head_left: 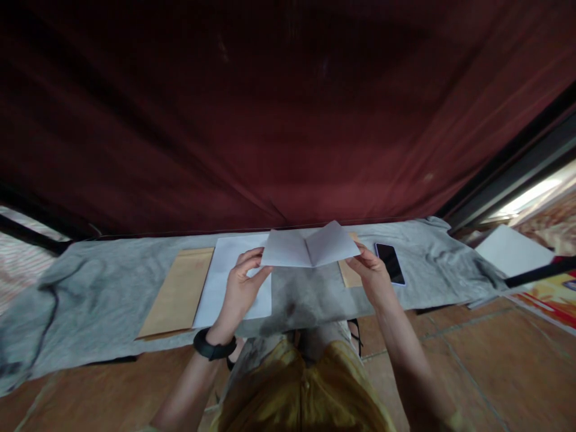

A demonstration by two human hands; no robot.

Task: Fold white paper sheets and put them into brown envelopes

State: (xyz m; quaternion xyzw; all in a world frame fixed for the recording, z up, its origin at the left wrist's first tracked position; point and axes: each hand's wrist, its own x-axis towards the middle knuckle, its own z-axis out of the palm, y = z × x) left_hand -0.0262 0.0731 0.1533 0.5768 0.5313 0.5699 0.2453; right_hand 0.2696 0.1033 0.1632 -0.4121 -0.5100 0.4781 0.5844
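A folded sheet of white paper (288, 248), creased down its middle, is held up over the grey cloth (310, 300). My left hand (245, 279) pinches its left end between thumb and fingers. At the other end, my right hand (369, 270) grips the paper's right corner the same way. Below my left hand lies a stack of white paper (218, 294), beside a brown paper envelope (182, 288). A smaller brown paper piece (348, 275) is partly hidden behind my right hand and the folded paper.
A phone (390, 263) lies on the cloth just right of my right hand. Behind the cloth-covered surface hangs a dark red curtain (288, 132). Off to the right are a white sheet (513, 253) and a red and yellow printed item (551, 297), near a dark metal bar (540, 273).
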